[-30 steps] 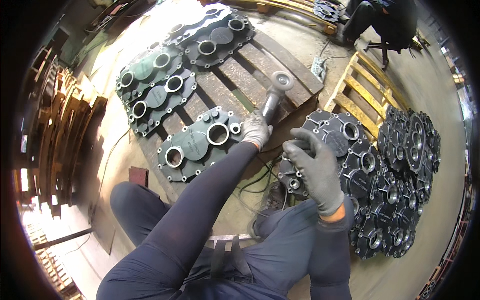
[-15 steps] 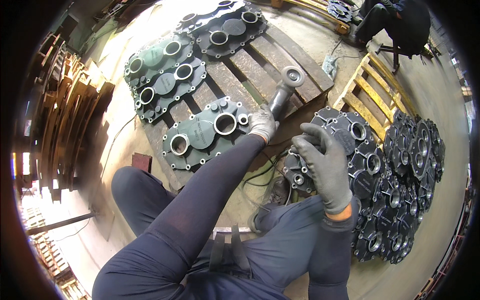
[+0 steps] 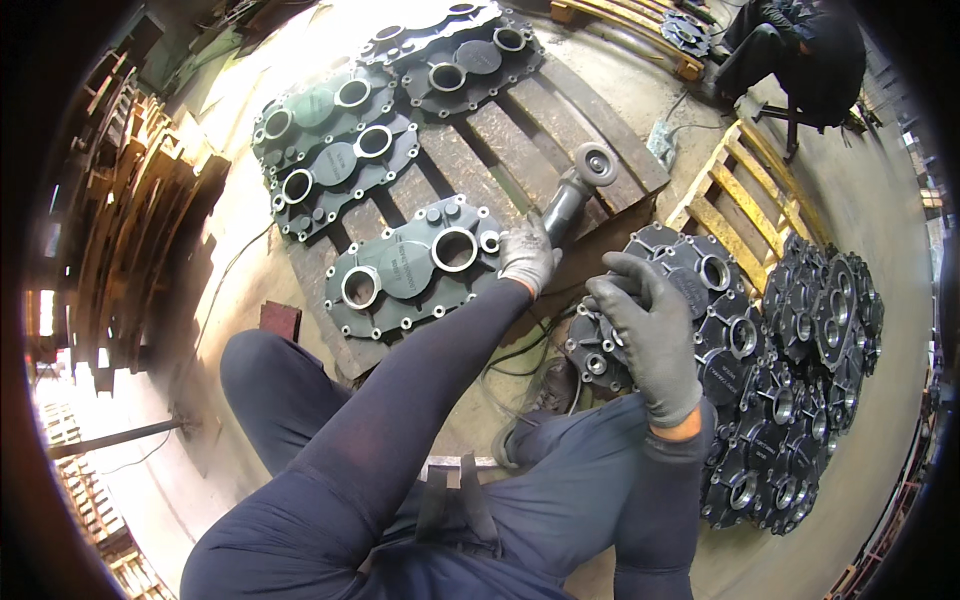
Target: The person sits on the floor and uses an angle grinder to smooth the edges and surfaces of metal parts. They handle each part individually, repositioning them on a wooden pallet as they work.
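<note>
My left hand (image 3: 530, 258), in a light grey glove, is closed around the rear of an angle grinder (image 3: 565, 212). The grinder's round disc (image 3: 597, 165) points up and away over the pallet. Just left of that hand, a dark grey-green metal cover casting (image 3: 405, 270) with two large round holes lies flat on the wooden pallet (image 3: 520, 120). In a darker grey glove, my right hand (image 3: 650, 330) hovers above stacked castings at the right. Its fingers are bent, thumb and forefinger apart, with nothing visible between them.
Similar castings (image 3: 335, 165) lie on the pallet's far left. Dark castings (image 3: 765, 390) are piled at my right, beside a yellowish pallet (image 3: 740, 190). Wooden pallets (image 3: 150, 230) are stacked at the left. Cables (image 3: 520, 365) run by my foot. A seated person (image 3: 800, 60) is at the far right.
The whole view has shifted slightly. My left hand and the grinder appear slightly lower and farther right, mostly with that shift. My right hand keeps about the same pose.
</note>
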Demonstrator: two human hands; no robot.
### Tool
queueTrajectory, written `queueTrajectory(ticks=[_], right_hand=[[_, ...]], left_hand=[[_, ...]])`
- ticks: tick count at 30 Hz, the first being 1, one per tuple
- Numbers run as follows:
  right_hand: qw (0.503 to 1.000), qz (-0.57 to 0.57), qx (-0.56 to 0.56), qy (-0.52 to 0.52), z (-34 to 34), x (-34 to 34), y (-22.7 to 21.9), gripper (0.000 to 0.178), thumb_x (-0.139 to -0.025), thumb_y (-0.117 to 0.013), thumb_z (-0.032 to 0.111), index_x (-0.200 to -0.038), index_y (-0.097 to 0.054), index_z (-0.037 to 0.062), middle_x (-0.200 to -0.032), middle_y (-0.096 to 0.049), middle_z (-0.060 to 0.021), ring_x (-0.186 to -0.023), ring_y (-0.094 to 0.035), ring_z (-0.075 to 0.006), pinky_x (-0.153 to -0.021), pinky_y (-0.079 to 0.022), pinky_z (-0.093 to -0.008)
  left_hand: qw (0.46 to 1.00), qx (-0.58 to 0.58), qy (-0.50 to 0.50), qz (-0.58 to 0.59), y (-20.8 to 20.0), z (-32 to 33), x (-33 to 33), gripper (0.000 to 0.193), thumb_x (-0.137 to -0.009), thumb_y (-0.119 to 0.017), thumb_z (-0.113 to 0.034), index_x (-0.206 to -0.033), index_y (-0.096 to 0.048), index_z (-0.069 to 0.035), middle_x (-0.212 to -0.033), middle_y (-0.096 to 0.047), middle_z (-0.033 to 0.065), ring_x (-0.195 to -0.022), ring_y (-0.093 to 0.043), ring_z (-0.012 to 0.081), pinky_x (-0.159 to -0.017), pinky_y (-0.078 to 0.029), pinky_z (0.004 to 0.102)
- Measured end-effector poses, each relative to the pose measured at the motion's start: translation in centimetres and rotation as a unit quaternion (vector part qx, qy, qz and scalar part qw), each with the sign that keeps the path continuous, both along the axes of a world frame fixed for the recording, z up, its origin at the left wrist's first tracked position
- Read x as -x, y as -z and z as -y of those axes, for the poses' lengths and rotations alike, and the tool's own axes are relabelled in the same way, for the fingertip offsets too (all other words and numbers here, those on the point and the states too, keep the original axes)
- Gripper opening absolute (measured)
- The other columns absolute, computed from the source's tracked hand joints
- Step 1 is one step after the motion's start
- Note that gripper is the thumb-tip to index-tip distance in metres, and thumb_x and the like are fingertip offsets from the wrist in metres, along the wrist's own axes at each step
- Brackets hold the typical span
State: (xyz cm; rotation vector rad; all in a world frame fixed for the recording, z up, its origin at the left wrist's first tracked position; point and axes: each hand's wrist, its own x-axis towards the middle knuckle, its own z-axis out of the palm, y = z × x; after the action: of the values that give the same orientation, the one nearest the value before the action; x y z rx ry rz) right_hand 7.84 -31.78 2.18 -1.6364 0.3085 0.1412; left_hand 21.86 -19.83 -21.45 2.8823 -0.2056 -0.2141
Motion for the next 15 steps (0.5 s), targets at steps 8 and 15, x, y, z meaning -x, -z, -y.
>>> queueTrajectory(ticks=[8,15], right_hand=[[0.997,0.055,0.059,0.003,0.5,-0.4,2.7,0.047,-0.097,-0.075,0.023,-0.132,-0.058,-0.0036,-0.106,-0.07,-0.009,-0.094,-0.066,-0.0134,-0.081,-0.055,-0.0282],[0.951,0.224,-0.215,-0.001,-2.3,-1.0,0.8,0.042,-0.102,-0.068,0.019,-0.137,-0.057,0.0,-0.121,-0.068,-0.0071,-0.112,-0.064,-0.0151,-0.098,-0.051,-0.0302]], left_hand=[[0.78,0.622,-0.07,-0.009,-11.7,-1.6,4.6,0.047,-0.102,-0.065,-0.027,-0.135,-0.059,0.006,-0.123,-0.069,0.0172,-0.111,-0.066,0.0237,-0.096,-0.052,0.0367],[0.288,0.9,0.013,-0.326,-26.2,-3.1,12.5,0.061,-0.111,-0.041,-0.045,-0.146,-0.05,0.004,-0.141,-0.062,0.0206,-0.132,-0.058,0.0308,-0.112,-0.047,0.0418]])
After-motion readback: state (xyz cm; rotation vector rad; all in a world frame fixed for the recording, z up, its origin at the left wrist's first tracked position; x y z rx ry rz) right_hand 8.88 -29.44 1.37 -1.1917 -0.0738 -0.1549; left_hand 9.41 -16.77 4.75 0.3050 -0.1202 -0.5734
